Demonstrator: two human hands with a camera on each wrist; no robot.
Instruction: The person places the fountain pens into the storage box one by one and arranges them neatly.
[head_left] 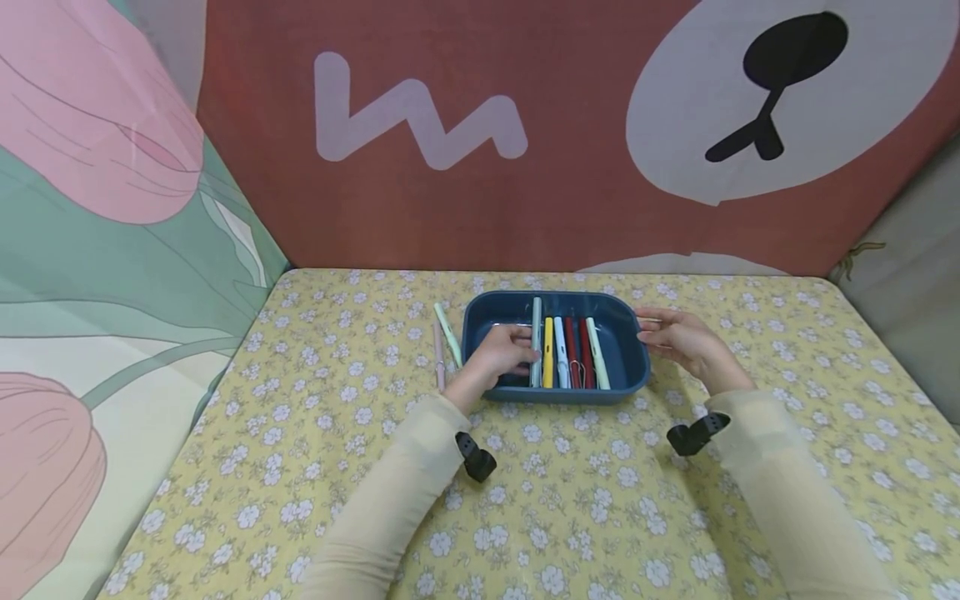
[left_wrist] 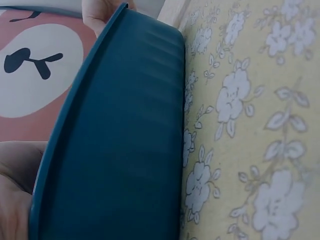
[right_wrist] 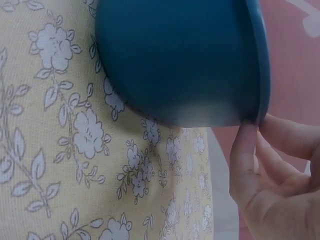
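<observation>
We've got our left hand (head_left: 504,351) pinching the pale teal pen (head_left: 536,321) in the blue tray (head_left: 570,398), fingers barely apart, right hand (head_left: 686,340) pinching the rim (right_wrist: 264,70), and we'd guess the pen's light, stiff, kinda slick, so mid-barrel's best.

Fingers (right_wrist: 243,159) touch the rim (right_wrist: 264,65) of a blue container (right_wrist: 175,60) — seemingly pinching it — beside flowered cloth (right_wrist: 55,120).

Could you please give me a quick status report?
Left hand holding teal pen in blue tray. Right hand pinching tray rim. Pink pen and mint pen outside, left of tray. No obstruction seen.
</observation>
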